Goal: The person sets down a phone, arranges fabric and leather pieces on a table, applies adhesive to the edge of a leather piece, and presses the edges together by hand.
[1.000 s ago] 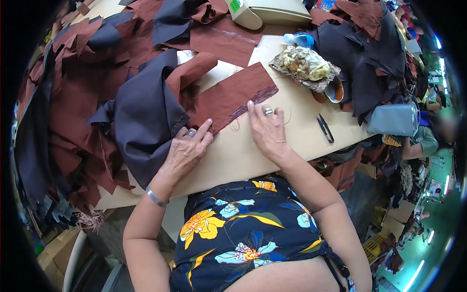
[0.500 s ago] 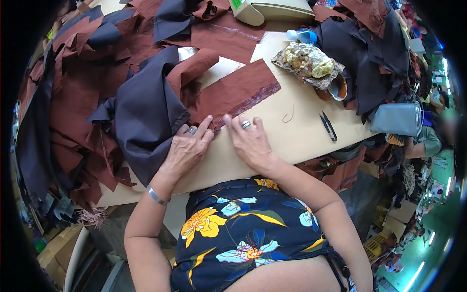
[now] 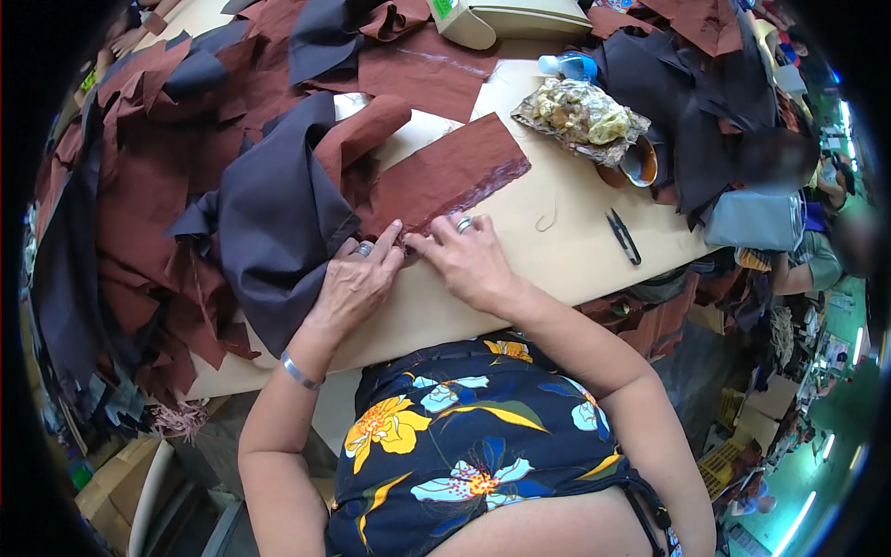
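A reddish-brown piece of fabric lies on the table, with a shiny, dark, glue-like strip along its near edge. My left hand grips its lower left corner with curled fingers, close beside the dark fabric bunched at the left. Just to the right, my right hand has its fingers bent and pressed together on the same near edge, close to the left fingertips. The exact hold under the fingers is partly hidden. Rings show on both hands.
Right of the fabric are thread snips, a loose thread, a crusted yellowish lump on a wrapper, a small bowl and a bottle. Fabric heaps cover the left. A grey pouch sits at the right edge.
My right hand has slid left along the fabric's near edge, nearer to my left hand, and its fingers are more bent. My left hand stays almost where it was.
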Action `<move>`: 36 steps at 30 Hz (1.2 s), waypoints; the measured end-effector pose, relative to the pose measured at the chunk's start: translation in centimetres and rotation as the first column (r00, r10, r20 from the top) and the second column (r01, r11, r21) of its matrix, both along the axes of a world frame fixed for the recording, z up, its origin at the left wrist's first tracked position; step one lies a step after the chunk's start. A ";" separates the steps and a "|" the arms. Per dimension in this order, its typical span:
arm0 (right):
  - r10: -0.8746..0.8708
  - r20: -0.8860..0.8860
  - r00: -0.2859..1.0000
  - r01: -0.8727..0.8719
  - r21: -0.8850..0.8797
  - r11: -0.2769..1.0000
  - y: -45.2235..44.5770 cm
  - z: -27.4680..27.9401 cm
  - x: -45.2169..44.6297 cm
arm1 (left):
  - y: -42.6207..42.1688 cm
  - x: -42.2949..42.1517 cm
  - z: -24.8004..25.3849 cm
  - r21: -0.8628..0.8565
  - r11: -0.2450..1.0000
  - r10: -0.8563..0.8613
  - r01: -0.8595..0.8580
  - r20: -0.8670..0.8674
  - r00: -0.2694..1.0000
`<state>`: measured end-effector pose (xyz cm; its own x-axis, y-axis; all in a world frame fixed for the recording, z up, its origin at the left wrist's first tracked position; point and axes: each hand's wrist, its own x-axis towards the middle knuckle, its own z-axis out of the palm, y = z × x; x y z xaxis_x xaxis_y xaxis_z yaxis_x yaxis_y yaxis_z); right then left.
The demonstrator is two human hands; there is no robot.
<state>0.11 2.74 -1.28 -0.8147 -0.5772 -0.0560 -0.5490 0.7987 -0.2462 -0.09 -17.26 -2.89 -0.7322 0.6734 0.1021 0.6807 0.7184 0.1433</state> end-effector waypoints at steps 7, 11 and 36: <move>-0.023 -0.066 0.998 0.019 -0.059 0.998 -0.2 -0.1 0.3 | 0.0 0.0 0.3 -0.037 0.999 -0.014 0.014 0.015 1.000; 0.015 -0.216 0.976 -0.019 -0.017 1.000 -0.3 -1.6 0.9 | 0.0 0.1 0.1 0.029 0.999 -0.022 0.023 -0.030 0.999; -0.382 -0.098 0.919 0.306 -0.436 0.846 7.3 -2.9 1.6 | -0.7 1.9 -0.4 0.122 0.984 0.151 -0.133 -0.154 0.977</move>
<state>1.71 10.08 -4.17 -0.9390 -0.1978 0.2814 -0.3218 0.7944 -0.5151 1.84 -17.97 -3.24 -0.7870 0.5421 0.2945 0.5938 0.7951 0.1234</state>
